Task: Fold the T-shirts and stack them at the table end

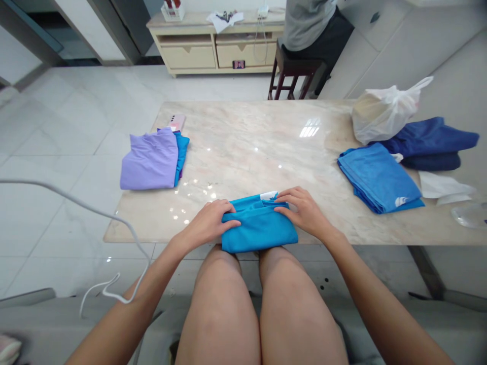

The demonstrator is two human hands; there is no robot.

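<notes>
A bright blue folded garment (258, 230) lies at the near edge of the marble-topped table, its lower part hanging slightly over the edge above my knees. My left hand (215, 219) grips its left end, thumb on top of the cloth. At its upper right, my right hand (300, 210) pinches the fabric between thumb and fingers, beside a white printed patch. A stack of folded clothes (150, 159), lilac on top with blue beneath, sits to the left. Over on the right lies a folded blue garment (380, 177) with a white logo.
A tied white plastic bag (384, 114), dark blue cloth (429, 142), white tissue (445, 187) and a clear plastic item (470, 215) occupy the table's right side. A phone (177, 121) lies behind the stack. A white cable (95, 207) crosses my left forearm. Beyond, a person (310, 25) sits on a stool.
</notes>
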